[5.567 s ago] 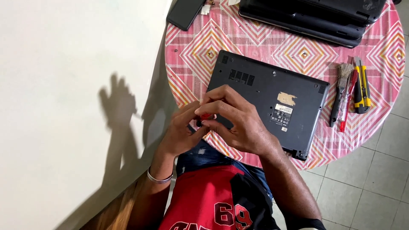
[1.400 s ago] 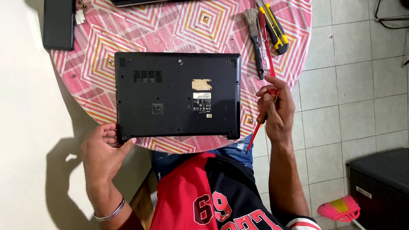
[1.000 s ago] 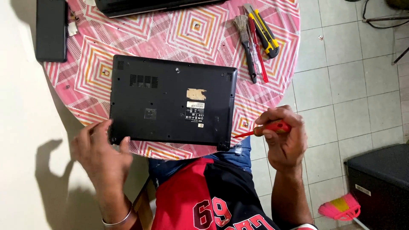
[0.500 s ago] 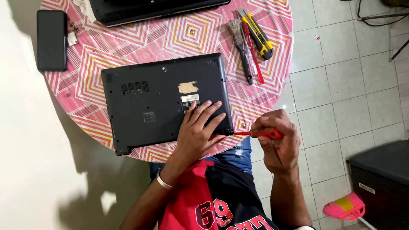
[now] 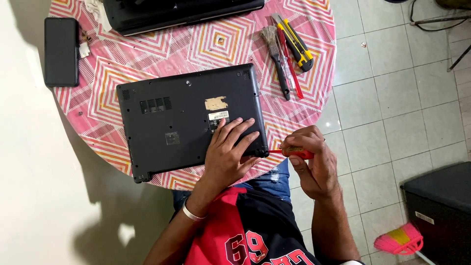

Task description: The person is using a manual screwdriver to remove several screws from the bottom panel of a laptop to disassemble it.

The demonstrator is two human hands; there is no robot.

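Head view: your left hand (image 5: 226,152) is pressing flat on the laptop (image 5: 189,120) at the bench's near edge; your right hand (image 5: 309,162) is gripping the screwdriver (image 5: 294,153) at its corner, which may be slipping and gouging plastic.

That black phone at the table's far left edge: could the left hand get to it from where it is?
Probably yes. The left hand lies flat on the upturned laptop, and only the laptop's flat base and bare tablecloth lie between it and the phone.

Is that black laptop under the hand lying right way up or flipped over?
Flipped over. The laptop shows its underside: vent slots, stickers and a corner foot face up. The left hand presses flat on it on the table.
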